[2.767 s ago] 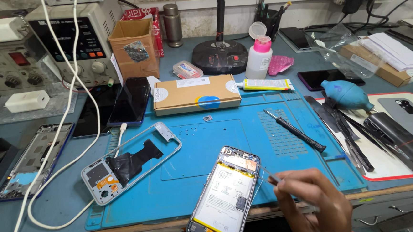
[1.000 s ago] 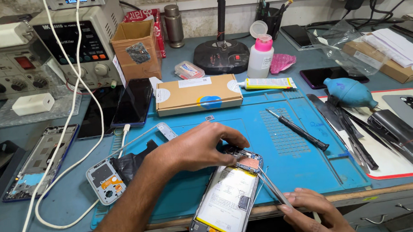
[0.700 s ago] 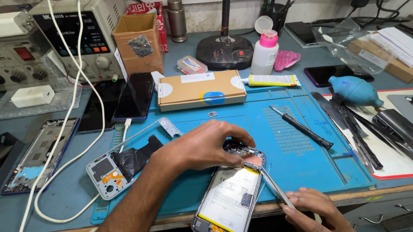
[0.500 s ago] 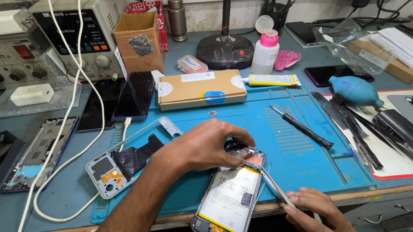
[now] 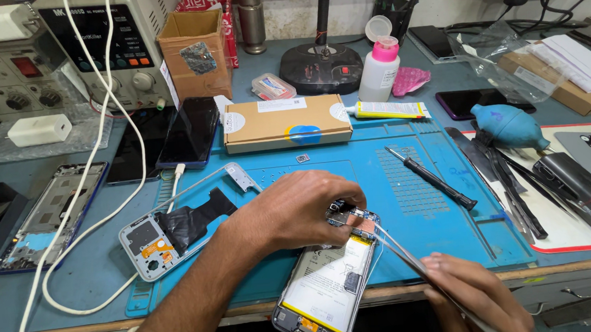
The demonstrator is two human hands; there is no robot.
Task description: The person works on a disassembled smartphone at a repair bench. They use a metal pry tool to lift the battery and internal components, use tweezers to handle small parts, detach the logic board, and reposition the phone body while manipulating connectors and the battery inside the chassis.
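Opened phone [image 5: 330, 287]: upper end at 12 o'clock hidden under left hand [image 5: 298, 210]; lower corner at 6 o'clock cut off. Right hand [image 5: 478, 298] cropped at 5 o'clock; tweezers [image 5: 400, 248] tips too small to tell.

A grey-blue tabletop [image 5: 64, 296] fills most of the view, worn pale along its front edge. A blue work mat [image 5: 444, 246] covers its middle, and a white mat with a red border [image 5: 553, 236] lies to the right. Behind runs a grubby, off-white wall [image 5: 286, 9]. A round black lamp base [image 5: 322, 69] stands near the wall, its stem rising out of view. Metal drawer handles [image 5: 580, 292] show under the front right edge. The light is even and bright.
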